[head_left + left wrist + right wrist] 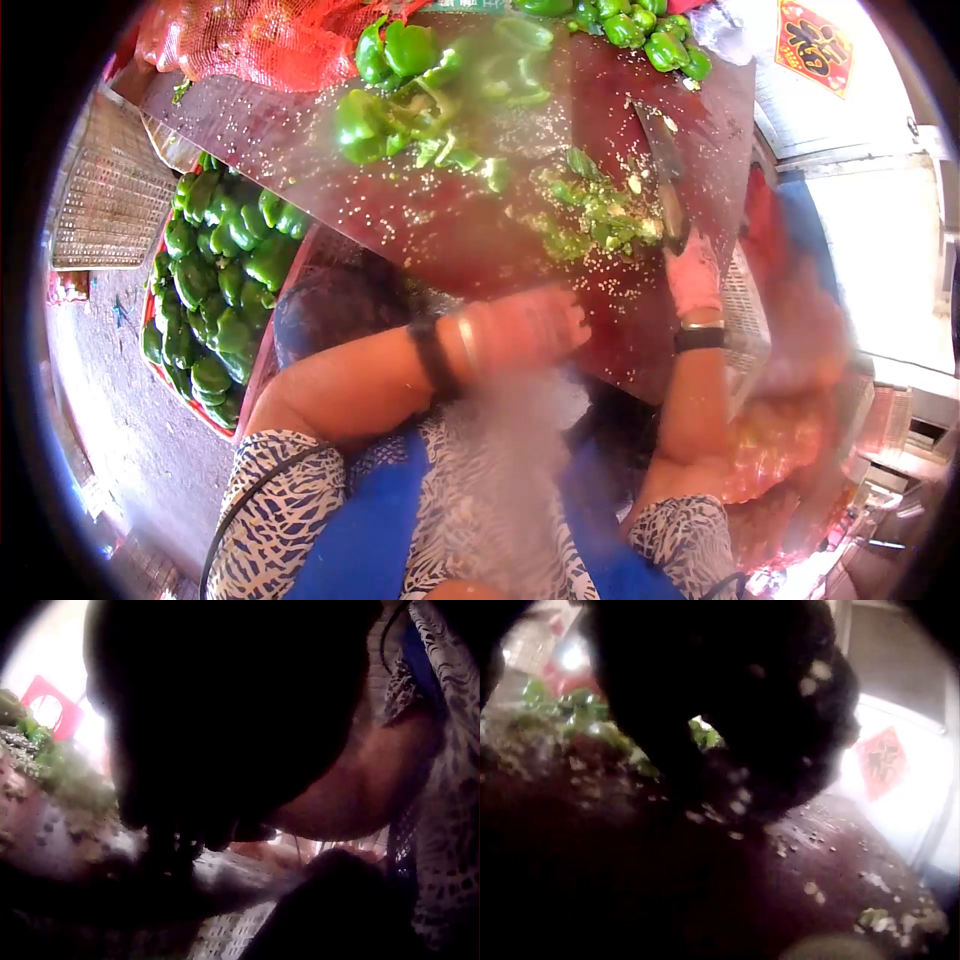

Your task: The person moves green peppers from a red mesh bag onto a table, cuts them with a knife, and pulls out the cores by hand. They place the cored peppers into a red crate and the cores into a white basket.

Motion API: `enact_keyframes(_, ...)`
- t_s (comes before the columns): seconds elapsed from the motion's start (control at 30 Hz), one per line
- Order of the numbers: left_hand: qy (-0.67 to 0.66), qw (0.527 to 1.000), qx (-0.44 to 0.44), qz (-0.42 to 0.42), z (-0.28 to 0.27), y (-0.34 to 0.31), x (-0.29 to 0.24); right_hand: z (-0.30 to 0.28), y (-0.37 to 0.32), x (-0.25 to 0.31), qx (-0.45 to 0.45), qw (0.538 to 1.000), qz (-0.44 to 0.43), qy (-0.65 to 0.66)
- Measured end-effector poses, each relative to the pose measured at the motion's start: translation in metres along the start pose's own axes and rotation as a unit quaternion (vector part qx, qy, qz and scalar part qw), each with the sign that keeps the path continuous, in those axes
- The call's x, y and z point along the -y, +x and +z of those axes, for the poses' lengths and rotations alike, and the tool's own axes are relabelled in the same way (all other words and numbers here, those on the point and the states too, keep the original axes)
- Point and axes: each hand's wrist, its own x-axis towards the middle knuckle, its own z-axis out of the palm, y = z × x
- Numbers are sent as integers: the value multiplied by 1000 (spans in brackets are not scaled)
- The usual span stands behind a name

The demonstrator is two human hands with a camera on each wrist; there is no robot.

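Note:
In the head view the left hand (525, 330), in a pinkish glove and blurred, is over the near edge of the dark red table (430, 220), holding nothing visible. The gloved right hand (693, 275) grips a knife (660, 150) at the table's right side, its blade pointing away. A pile of green scraps and seeds (605, 215) lies left of the knife. Cut green pepper pieces (375, 125) lie farther back. In the left wrist view the left hand (232, 712) is a dark shape; the right hand (735, 705) also looks dark in the right wrist view.
Whole green peppers (215, 280) fill a red-rimmed crate at the left. A red mesh bag (250, 45) lies at the table's back left, and more peppers (640, 25) are at the back right. Seeds are scattered over the table. Red bags stand beyond the right arm.

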Motion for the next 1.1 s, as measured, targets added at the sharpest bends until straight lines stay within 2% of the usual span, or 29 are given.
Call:
enact_keyframes(0.03,-10,1000,14,-3,-4,1,0,5,-1,4,-66,998,-7,15)
enact_keyframes(0.1,-26,999,43,-10,-12,2,5,-6,11,2,50,987,42,144)
enact_keyframes(0.13,-2,1000,18,-1,-5,-1,7,-12,18,3,108,970,66,206)
enact_keyframes(0.2,41,998,-32,17,18,-10,9,-11,28,-3,-1,982,14,188)
enact_keyframes(0.3,8,992,127,-13,-13,2,6,-16,40,7,-109,985,66,113)
enact_keyframes(0.33,2,992,122,-10,-12,3,7,-15,47,8,-157,983,66,72)
enact_keyframes(0.4,-13,994,112,-10,-4,0,7,-53,29,60,-103,974,-65,193)
enact_keyframes(0.47,-23,998,58,2,0,-4,8,-37,23,93,11,940,-190,284)
enact_keyframes(0.5,-25,999,32,8,2,-7,10,-17,23,104,-19,953,-259,159)
enact_keyframes(0.53,-15,1000,4,14,8,-10,11,-1,26,116,-51,944,-323,30)
enact_keyframes(0.57,-5,1000,-23,18,11,-12,10,0,27,133,21,949,-314,2)
enact_keyframes(0.67,-17,999,-27,12,-2,-7,10,6,46,138,-24,960,-229,157)
enact_keyframes(0.7,-30,999,-17,8,-10,-3,8,-4,54,136,37,935,-182,301)
enact_keyframes(0.73,-14,1000,-24,11,-3,-7,8,2,65,134,29,887,-159,433)
enact_keyframes(0.8,7,1000,-17,11,10,-14,8,-50,54,146,83,763,-112,632)
enact_keyframes(0.87,14,999,29,-3,-2,-8,5,-67,53,137,13,800,-157,579)
enact_keyframes(0.9,15,998,61,-12,-9,-4,4,-73,46,132,2,872,-176,457)
enact_keyframes(0.97,8,998,68,-8,-9,-5,5,-28,38,103,15,923,-303,237)
enact_keyframes(1.03,17,999,46,7,-7,-8,6,-22,29,86,40,941,-251,225)
enact_keyframes(1.07,28,999,19,21,-2,-11,7,-26,25,76,57,934,-136,324)
enact_keyframes(1.1,38,999,-8,33,4,-14,6,-30,22,65,73,907,-18,415)
